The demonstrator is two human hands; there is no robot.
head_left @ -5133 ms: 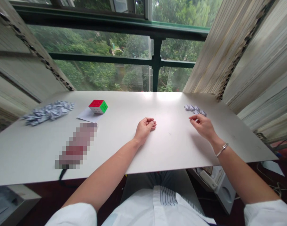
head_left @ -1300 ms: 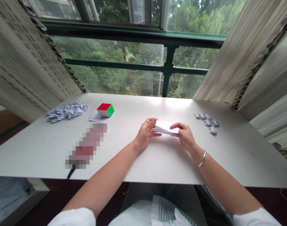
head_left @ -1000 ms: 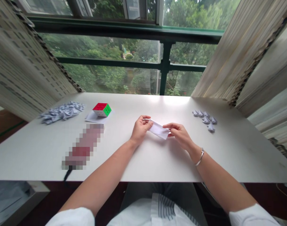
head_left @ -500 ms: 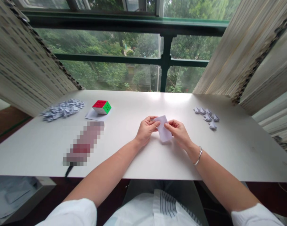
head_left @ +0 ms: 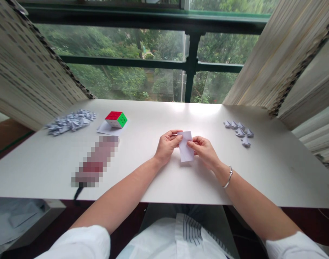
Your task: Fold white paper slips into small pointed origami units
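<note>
A small white rectangular piece of paper (head_left: 186, 149) is held upright just above the white table, between my two hands. My left hand (head_left: 167, 145) pinches its upper left edge, thumb in front and fingers partly behind. From the other side, my right hand (head_left: 203, 149) grips the right edge, with the thumb pressed on the paper's face. The fingertips behind the paper are hidden. On the right lie several small folded paper pieces (head_left: 240, 131), and at the far left is a larger pile of similar folded paper pieces (head_left: 71, 122).
A red, green and white puzzle cube (head_left: 116, 119) rests on white paper sheets (head_left: 106, 128) at left. Nearer me lies a pixelated flat object (head_left: 95, 162) with a black strap. The white table (head_left: 143, 122) meets a window; curtains hang at both sides. Below left stands an open drawer (head_left: 48, 216).
The paper has turned a little and now stands straighter. Both hands keep their grip on it. The whole view has shifted slightly.
</note>
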